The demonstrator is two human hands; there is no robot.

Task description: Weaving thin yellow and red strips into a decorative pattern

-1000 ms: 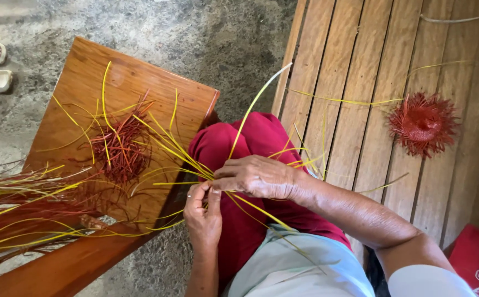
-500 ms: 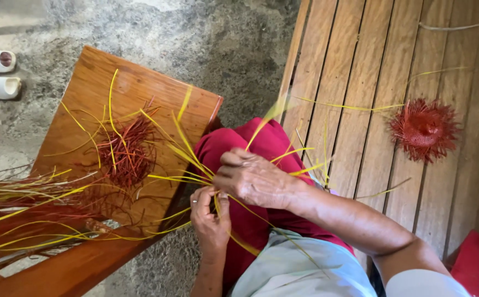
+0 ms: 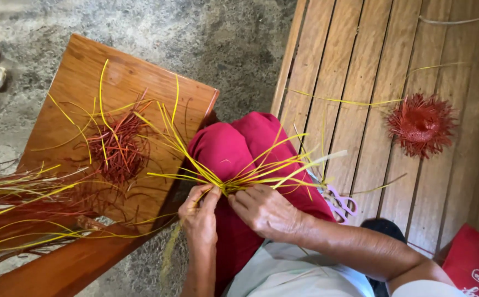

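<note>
I find my left hand (image 3: 200, 214) and right hand (image 3: 264, 209) pinching the yellow straw bundle (image 3: 226, 184) closed over my red-trousered knee (image 3: 239, 148); loosened fingers could let strands splay apart.

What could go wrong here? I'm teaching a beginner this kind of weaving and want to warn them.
1. Both hands, left hand and right hand, pinch the yellow strands at one crossing point; a loose grip could let the fan slip apart.
2. The long strand ends spread toward the red strand pile on the wooden board and might tangle.
3. The pink scissors lie close by the leg and might be knocked.
</note>
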